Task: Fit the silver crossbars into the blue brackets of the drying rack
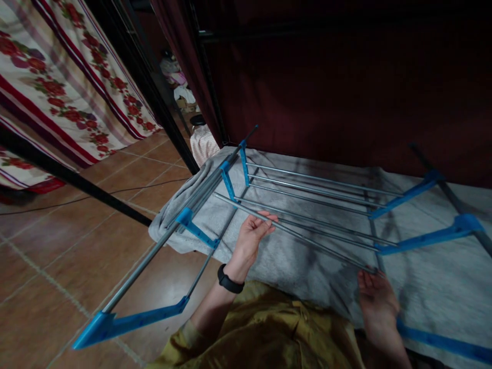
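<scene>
Closest to the camera is a mustard garment (269,328) on the person's lap, with both forearms coming up out of it. The left hand (251,233) has a black wristband (230,279) just behind it, and its fingers (265,219) are curled loosely over a thin steel rod (315,243), so that's a light hold around it rather than a tight fist. The right hand (376,297) is spread flat, palm up, and only its fingertips (369,274) touch the far-right end of the same rod. It looks more like propping than clamping. So the rod runs between the 2 hands, slanting up and away past the left grip toward a blue bracket (227,182). Just beyond the held rod, several more rails of the rack (315,179) lie parallel to it, with blue arms (430,238) out past the right hand and another long blue piece (126,323) off to the left of the left wrist. All of it rests on a grey blanket (423,292) spread under the hands, with tile floor (57,266) left of the grip. Farther back there's dark maroon fabric (346,92), and far left a black pole (77,179) and a floral cloth (57,66).
</scene>
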`<state>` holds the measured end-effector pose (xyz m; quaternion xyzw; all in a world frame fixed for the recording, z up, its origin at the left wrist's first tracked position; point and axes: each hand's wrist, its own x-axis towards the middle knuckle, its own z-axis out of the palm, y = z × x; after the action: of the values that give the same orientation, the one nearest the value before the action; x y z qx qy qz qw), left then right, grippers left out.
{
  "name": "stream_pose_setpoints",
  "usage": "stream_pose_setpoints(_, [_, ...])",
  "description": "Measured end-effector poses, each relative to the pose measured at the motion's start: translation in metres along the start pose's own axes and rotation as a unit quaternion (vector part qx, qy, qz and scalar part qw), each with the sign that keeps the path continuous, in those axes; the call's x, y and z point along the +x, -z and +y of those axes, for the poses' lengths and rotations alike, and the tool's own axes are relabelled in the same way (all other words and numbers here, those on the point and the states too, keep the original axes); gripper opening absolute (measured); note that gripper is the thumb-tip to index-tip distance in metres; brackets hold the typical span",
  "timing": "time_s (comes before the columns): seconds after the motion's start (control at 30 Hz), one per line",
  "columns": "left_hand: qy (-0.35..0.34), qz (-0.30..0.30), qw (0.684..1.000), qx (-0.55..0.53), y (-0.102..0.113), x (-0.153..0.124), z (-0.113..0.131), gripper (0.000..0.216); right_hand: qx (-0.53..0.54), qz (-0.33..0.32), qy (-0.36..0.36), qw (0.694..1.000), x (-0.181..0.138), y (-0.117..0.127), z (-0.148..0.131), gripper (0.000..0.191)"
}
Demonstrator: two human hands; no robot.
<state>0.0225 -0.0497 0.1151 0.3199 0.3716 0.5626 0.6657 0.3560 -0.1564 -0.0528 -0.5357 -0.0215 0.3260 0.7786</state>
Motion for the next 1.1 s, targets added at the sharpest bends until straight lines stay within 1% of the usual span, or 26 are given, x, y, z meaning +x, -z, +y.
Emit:
stream_pose_setpoints(0.1, [-0.009,-0.003,1.000,0.006,-0.002,0.000,0.000,0.033,0.011,0.003,-0.014,1.000,-0.007,-0.003,0.003,0.014])
stream_pose_setpoints(0.2, [-0.012,-0.001,1.000,0.011,-0.003,0.001,0.000,0.034,0.036,-0.011,-0.033,0.999,-0.009,-0.004,0.009,0.017])
stream_pose_setpoints(0.33, [-0.013,0.000,1.000,0.012,-0.003,0.000,0.000,0.036,0.045,-0.035,-0.039,0.998,-0.012,-0.005,0.015,0.020])
stream_pose_setpoints(0.53, [-0.010,-0.005,1.000,0.026,-0.005,-0.001,-0.001,0.037,0.078,-0.049,-0.049,0.995,-0.026,-0.017,0.019,0.019])
stream_pose_setpoints(0.87, [-0.012,-0.015,0.999,0.037,-0.006,0.002,-0.005,0.038,0.049,-0.068,-0.119,0.989,-0.046,-0.036,0.028,0.019])
stream_pose_setpoints(1.0, [-0.013,-0.011,0.999,0.049,-0.007,0.002,-0.004,0.036,0.016,-0.099,-0.132,0.986,-0.056,-0.037,0.032,0.013])
stream_pose_setpoints(1.1, [-0.012,-0.010,0.999,0.050,-0.008,0.002,-0.003,0.035,-0.019,-0.122,-0.156,0.980,-0.058,-0.038,0.034,0.013])
